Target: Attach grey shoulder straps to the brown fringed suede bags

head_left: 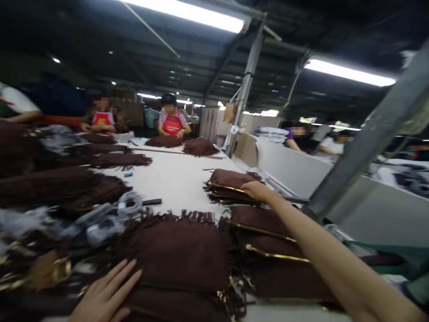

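Note:
A dark brown fringed bag (184,255) lies flat on the white table in front of me, a gold-coloured fitting at its lower right corner. My left hand (109,290) rests at its left edge, fingers spread, holding nothing. Stretched out to the far right, my right hand (257,191) has its fingers closed at the zip edge of the top bag (229,178) in a small stack. The undersides of those fingers are hidden. Nearer, along the right side, more brown bags with gold zips (278,256) overlap one another, partly behind my forearm.
On the left are piled brown bags (63,185), clear plastic-wrapped rolls (129,203) and gold hardware (62,268). Co-workers stand along the far side behind further fringed pieces (200,146). A slanting metal post (368,129) and a white partition (288,156) border the right.

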Motion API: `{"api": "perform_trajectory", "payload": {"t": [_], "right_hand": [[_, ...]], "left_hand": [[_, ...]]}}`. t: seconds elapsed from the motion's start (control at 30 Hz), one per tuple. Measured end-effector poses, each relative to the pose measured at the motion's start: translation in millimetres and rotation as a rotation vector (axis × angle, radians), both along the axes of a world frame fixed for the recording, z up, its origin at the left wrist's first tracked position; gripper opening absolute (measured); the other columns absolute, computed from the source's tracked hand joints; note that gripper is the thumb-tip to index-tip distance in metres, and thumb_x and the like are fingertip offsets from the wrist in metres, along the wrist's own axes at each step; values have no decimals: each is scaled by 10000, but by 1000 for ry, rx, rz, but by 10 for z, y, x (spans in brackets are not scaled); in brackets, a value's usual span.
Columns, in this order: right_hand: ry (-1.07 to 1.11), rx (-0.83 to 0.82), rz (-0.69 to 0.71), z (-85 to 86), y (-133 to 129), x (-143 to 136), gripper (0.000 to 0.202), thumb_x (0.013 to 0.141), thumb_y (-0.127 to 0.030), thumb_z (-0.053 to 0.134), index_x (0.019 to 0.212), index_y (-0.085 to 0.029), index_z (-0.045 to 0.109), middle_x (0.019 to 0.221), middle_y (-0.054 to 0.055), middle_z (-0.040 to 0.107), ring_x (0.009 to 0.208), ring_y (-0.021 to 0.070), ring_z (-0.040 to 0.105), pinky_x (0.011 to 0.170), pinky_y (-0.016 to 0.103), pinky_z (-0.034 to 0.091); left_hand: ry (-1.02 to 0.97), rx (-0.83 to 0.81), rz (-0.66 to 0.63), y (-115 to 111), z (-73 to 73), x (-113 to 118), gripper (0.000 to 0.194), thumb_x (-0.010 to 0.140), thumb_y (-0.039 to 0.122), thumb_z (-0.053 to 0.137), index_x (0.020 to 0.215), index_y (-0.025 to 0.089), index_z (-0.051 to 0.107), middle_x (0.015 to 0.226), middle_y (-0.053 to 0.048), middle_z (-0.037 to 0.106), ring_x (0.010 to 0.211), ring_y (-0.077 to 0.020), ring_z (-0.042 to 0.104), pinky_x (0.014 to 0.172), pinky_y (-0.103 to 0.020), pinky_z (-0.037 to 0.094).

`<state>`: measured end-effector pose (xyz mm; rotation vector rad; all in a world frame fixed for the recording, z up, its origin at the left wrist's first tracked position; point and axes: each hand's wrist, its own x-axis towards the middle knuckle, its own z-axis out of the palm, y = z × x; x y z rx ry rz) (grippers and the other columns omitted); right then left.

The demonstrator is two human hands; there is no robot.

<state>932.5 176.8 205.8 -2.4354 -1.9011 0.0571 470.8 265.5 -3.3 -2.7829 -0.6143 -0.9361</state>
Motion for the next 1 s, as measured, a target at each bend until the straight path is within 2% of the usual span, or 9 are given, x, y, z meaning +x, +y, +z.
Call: {"api": "perform_trajectory", "payload": {"t": [0.1,0.2,0.3,0.37,0.47,0.57,0.73,0.87,1.0], "right_hand": [[101,18,205,-112,-258,-456,283,963,-136,441,1092,-195,687,1116,70,700,1047,214,634,924,308,468],[143,-29,330,-314,-717,-1066,253,945,-155,480,1011,-246,707,910,-6,736,844,163,680,768,213,487],[62,-40,264,-589,-1097,-1533,244,931,-138,478,950,-217,707,812,40,727,779,210,691,707,259,495],[-22,-17,211,-809,-1219,-1683,319,891,-71,472,1090,-208,681,991,109,724,863,259,693,757,324,515],[-96,77,292,-1135,-1235,-1716,562,813,31,466,1298,-230,577,1389,164,531,1171,308,577,970,431,466],[-37,159,383,-1309,-1162,-1661,477,830,29,443,1220,-177,623,1353,146,570,1272,290,488,1062,435,402],[53,162,457,-1002,-1128,-1588,323,801,4,450,938,-179,679,930,76,724,891,213,668,791,289,513],[235,212,482,-557,-1210,-1623,215,871,-107,452,899,-207,640,830,14,685,785,178,635,720,253,449],[480,233,399,-392,-1295,-1704,140,884,-200,464,828,-218,591,768,-21,615,735,168,568,680,251,407]], "left_hand": [[103,24,8,-154,184,-444,378,958,338,465,1312,295,589,1325,-40,622,1207,-237,587,910,-320,537],[112,-84,2,-152,302,-335,320,964,282,448,1188,238,672,1252,-71,669,1186,-251,603,902,-362,554],[87,-204,-33,-171,385,-245,291,939,313,499,1145,235,690,1262,-87,661,1209,-265,588,930,-401,549],[89,-264,-38,-226,445,-275,287,910,342,545,1133,238,692,1295,-97,638,1244,-287,559,964,-448,528],[149,-326,38,-367,569,-314,256,878,346,588,1070,222,704,1315,-118,620,1265,-334,531,1006,-550,471],[195,-348,120,-574,692,-237,219,855,262,608,1042,201,704,1347,-148,588,1280,-357,509,1033,-591,425],[193,-370,36,-926,736,-54,265,809,125,613,1043,219,694,1363,-126,569,1263,-318,520,1074,-546,403],[40,-394,15,-1071,794,-12,173,843,125,551,925,189,689,1276,-144,586,1197,-317,545,1008,-493,463],[-156,-525,-67,-1204,993,93,180,903,169,439,853,187,611,1008,-106,622,951,-234,605,847,-361,505]]}}
